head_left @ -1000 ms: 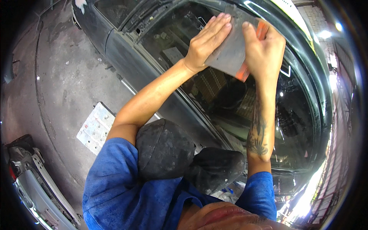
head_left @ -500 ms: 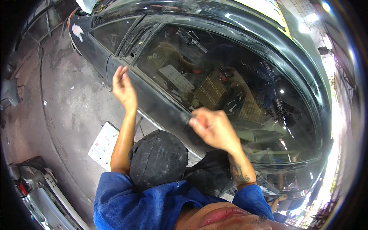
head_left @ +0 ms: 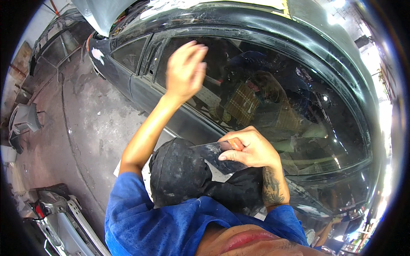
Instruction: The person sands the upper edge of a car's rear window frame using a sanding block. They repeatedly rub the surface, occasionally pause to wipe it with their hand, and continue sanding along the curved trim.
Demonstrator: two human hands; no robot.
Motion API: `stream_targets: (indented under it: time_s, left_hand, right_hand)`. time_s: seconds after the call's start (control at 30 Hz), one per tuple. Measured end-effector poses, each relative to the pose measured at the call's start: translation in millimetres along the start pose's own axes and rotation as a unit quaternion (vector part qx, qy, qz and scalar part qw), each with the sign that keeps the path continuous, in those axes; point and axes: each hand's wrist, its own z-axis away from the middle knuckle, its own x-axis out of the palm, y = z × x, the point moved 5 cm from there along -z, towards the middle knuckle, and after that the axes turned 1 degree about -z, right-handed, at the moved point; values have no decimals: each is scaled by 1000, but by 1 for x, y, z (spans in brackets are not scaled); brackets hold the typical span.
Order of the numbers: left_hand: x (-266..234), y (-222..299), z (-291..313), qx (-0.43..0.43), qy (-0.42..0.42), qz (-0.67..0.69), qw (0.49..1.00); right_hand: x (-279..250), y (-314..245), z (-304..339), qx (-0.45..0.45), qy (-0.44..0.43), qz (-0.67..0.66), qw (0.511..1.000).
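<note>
My right hand [head_left: 252,149] grips a scraper with a thin, flat, shiny blade [head_left: 213,154]. The thumb lies along one face of the blade, and part of the scraper is hidden inside the fingers. The blade is held over my bent knee in black trousers [head_left: 179,175]. My left hand [head_left: 186,70] is raised in front of the dark car's window [head_left: 273,111], its fingers stretched and slightly blurred. Nothing shows in it. Below the window runs the dull grey-black door panel [head_left: 188,123] of the car.
A pale board [head_left: 146,179] lies on the concrete floor [head_left: 94,128], mostly behind my leg. At lower left lies a silver bumper-like car part [head_left: 64,226]. Grey panels [head_left: 26,119] stand at the far left. The car's raised hood [head_left: 100,15] is at the upper left.
My left hand has moved up and right, from beside the door to in front of the window. The right hand has come slightly lower, and the scraper blade now shows clearly. The view has shifted a little.
</note>
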Motion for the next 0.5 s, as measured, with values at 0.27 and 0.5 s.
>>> stream_targets:
  time_s: [0.27, 0.5]
  left_hand:
    - [48, 47, -57, 167, -51, -15, 985]
    - [31, 6, -24, 88, -27, -52, 994]
  right_hand:
    - [3, 22, 4, 44, -32, -81, 995]
    - [-2, 21, 4, 16, -55, -79, 995]
